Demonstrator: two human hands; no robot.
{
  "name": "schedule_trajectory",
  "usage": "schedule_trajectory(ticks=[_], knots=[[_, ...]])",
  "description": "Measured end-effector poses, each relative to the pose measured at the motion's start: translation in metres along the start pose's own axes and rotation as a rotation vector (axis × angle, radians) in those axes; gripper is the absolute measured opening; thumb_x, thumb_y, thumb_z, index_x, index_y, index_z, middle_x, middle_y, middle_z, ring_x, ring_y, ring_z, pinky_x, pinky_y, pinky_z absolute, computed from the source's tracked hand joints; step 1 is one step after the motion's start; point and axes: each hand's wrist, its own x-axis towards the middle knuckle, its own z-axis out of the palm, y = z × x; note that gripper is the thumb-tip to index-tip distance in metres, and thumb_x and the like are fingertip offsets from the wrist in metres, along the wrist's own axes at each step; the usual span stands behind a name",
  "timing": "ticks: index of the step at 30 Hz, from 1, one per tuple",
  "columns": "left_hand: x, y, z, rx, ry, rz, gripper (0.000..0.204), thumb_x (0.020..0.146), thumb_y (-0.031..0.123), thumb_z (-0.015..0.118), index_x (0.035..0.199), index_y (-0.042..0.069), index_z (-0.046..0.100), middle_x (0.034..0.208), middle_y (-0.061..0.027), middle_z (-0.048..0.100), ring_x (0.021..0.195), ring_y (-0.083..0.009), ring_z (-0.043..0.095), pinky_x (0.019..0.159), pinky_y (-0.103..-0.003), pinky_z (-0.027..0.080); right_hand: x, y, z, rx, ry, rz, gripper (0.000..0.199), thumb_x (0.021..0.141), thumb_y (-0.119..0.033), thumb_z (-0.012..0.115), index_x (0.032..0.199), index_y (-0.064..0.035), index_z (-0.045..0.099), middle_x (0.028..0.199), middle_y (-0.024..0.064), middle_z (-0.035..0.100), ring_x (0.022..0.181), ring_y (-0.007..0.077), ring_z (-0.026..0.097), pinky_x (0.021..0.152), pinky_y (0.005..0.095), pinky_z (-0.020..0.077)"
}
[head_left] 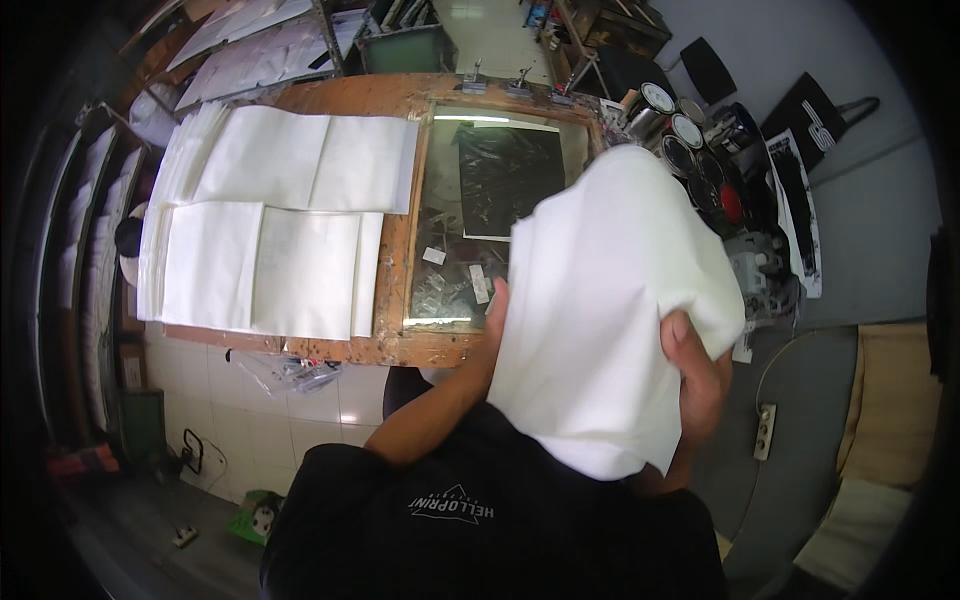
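A bundle of white fabric pieces (600, 310) is held up in front of my chest, bent and drooping over at the top. My right hand (697, 375) grips its right side, the thumb pressing a fold into the face and the fingers behind. At the left edge my left hand (497, 310) holds the bundle, its thumb upright along the side and its other fingers hidden. Behind the bundle lies a glass panel (450, 200) set in the wooden table (395, 345). On it are a black rectangular sheet (510, 185) and small white labels (433, 256).
Overlapping white fabric pieces (310, 265) lie in two rows on the table's left. Metal clamps (518, 80) line its far edge. Paint cans (685, 130) crowd the right, beside a grey wall (880, 210). Racks (85, 260) stand left. A power strip (764, 432) hangs at lower right.
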Motion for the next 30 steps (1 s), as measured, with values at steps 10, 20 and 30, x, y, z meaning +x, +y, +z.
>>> schedule_trajectory(ticks=[10, 20, 30], knots=[[0.030, 0.032, -0.007, -0.377, -0.453, 0.189, 0.110, 0.086, 0.090, 0.027, 0.160, 0.009, 0.026, 0.161, -0.0191, 0.034, 0.141, -0.0409, 0.043, 0.117, -0.054, 0.038, 0.108, -0.007, 0.059, 0.039, -0.201, 0.002, 0.028, 0.085, -0.008, 0.076, 0.110, 0.0018, 0.069, 0.096, 0.0094, 0.072, 0.085, 0.0179, 0.069, 0.078, 0.0290, 0.0535], [0.011, 0.171, -0.088, -0.087, -0.161, 0.459, 0.112, 0.083, 0.092, 0.032, 0.160, 0.010, 0.028, 0.162, -0.0165, 0.034, 0.142, -0.0388, 0.044, 0.117, -0.053, 0.038, 0.163, -0.001, 0.068, -0.102, -0.456, 0.027, 0.033, 0.083, -0.010, 0.078, 0.112, 0.0030, 0.068, 0.099, 0.0130, 0.073, 0.087, 0.0198, 0.071, 0.079, 0.0310, 0.0563], [-0.006, 0.239, -0.091, 0.615, 0.428, 0.020, 0.054, 0.094, 0.026, 0.065, 0.136, -0.007, 0.054, 0.120, -0.0230, 0.068, 0.100, -0.0322, 0.072, 0.089, -0.043, 0.061, 0.179, 0.039, 0.049, -0.217, -0.471, 0.095, 0.045, 0.079, -0.001, 0.080, 0.121, 0.0039, 0.063, 0.105, 0.0131, 0.072, 0.094, 0.0216, 0.071, 0.082, 0.0358, 0.0592]])
